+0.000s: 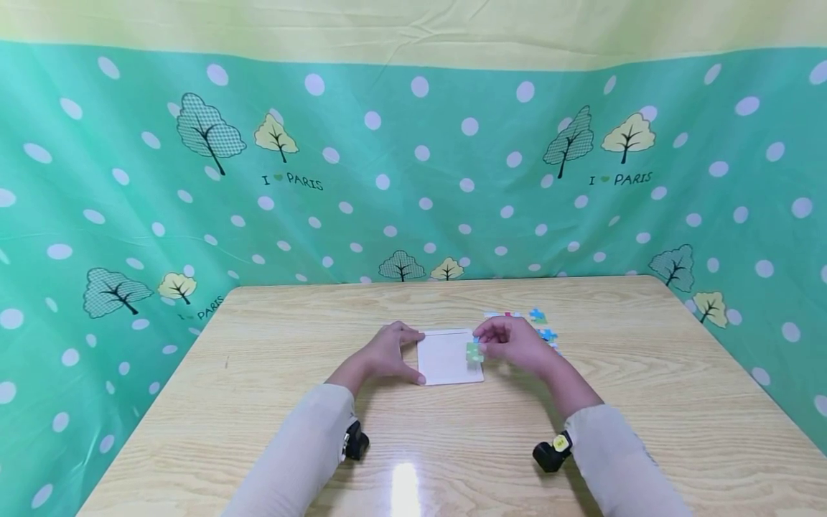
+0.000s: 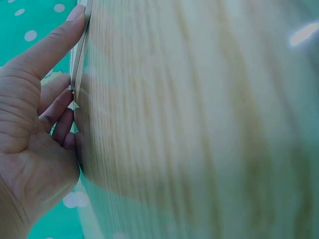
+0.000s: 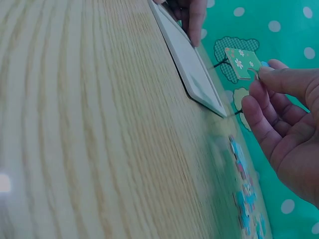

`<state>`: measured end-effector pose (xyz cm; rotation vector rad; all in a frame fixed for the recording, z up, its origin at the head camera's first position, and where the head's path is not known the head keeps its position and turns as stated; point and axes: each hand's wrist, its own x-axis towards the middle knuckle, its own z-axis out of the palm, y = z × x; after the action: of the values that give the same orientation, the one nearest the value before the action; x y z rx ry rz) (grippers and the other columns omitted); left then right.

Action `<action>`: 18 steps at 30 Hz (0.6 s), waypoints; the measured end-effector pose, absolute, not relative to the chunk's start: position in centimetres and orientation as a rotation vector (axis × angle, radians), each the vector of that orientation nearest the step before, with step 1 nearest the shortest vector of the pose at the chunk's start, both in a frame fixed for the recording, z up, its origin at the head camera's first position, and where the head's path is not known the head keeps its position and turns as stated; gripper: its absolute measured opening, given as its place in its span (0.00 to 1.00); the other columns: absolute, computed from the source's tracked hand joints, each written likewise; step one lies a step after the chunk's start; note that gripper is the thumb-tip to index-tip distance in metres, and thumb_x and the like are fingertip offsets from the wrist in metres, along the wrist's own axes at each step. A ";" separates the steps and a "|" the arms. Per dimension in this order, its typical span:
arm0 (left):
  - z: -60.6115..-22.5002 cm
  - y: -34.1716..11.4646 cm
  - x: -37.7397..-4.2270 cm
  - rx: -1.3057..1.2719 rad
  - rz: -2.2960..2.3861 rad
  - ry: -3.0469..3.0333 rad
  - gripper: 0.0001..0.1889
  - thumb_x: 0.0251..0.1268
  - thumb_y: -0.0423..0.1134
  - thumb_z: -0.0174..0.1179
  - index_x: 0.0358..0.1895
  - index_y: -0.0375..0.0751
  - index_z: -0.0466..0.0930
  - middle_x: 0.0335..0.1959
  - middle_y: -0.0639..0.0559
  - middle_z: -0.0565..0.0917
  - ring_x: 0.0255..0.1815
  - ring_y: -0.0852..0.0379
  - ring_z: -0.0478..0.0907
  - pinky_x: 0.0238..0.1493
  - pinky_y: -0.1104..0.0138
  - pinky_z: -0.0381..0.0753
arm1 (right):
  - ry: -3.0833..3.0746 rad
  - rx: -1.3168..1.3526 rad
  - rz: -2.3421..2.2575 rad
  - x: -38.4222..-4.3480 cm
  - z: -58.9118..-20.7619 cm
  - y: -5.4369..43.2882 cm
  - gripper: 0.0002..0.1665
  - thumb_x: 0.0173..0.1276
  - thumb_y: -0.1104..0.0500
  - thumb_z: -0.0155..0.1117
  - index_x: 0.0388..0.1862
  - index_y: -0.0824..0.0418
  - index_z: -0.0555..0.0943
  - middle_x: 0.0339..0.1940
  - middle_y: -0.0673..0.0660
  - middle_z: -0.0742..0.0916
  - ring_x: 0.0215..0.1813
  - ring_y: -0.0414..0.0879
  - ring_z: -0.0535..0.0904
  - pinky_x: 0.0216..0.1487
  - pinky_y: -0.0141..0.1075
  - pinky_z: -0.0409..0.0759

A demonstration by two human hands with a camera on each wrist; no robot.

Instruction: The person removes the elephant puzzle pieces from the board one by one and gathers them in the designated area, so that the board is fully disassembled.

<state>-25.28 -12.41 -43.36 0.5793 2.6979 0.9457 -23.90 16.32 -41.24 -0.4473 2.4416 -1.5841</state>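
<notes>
A shallow white puzzle tray [image 1: 444,357] with a raised rim lies flat on the table. My left hand [image 1: 386,350] holds its left side, thumb at the near corner and forefinger at the far one. Over the tray's right edge, my right hand [image 1: 515,343] pinches a green puzzle piece [image 1: 474,352] between thumb and fingers. In the right wrist view this jigsaw piece [image 3: 241,62] shows white flowers and is raised clear of the tray. The left wrist view shows the left thumb [image 2: 55,47] against the tray's thin edge.
Several loose puzzle pieces [image 1: 538,315], mostly blue, lie beyond and beside the right hand, partly hidden by it. The wooden table [image 1: 271,402] extends around the tray. A green dotted curtain [image 1: 400,172] hangs behind and along both sides.
</notes>
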 end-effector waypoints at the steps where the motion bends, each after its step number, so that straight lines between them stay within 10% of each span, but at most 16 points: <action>1: -43.4 -12.4 -25.3 0.580 0.945 2.698 0.48 0.33 0.51 0.83 0.66 0.45 0.74 0.63 0.48 0.71 0.65 0.47 0.63 0.68 0.55 0.62 | 2.444 -0.442 -1.586 -23.9 -41.3 16.5 0.11 0.64 0.69 0.66 0.46 0.65 0.82 0.39 0.58 0.83 0.43 0.51 0.78 0.41 0.35 0.82; 18: -43.6 -12.5 -25.3 0.609 0.947 2.696 0.48 0.33 0.51 0.83 0.66 0.44 0.74 0.62 0.48 0.71 0.64 0.47 0.64 0.68 0.55 0.63 | 2.485 -0.359 -1.553 -23.9 -42.3 19.4 0.11 0.65 0.68 0.66 0.47 0.66 0.83 0.38 0.58 0.83 0.40 0.49 0.79 0.39 0.36 0.82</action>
<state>-25.27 -12.53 -43.58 0.6092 2.6964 0.9471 -23.91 19.36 -42.31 -0.3591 2.4850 -1.5529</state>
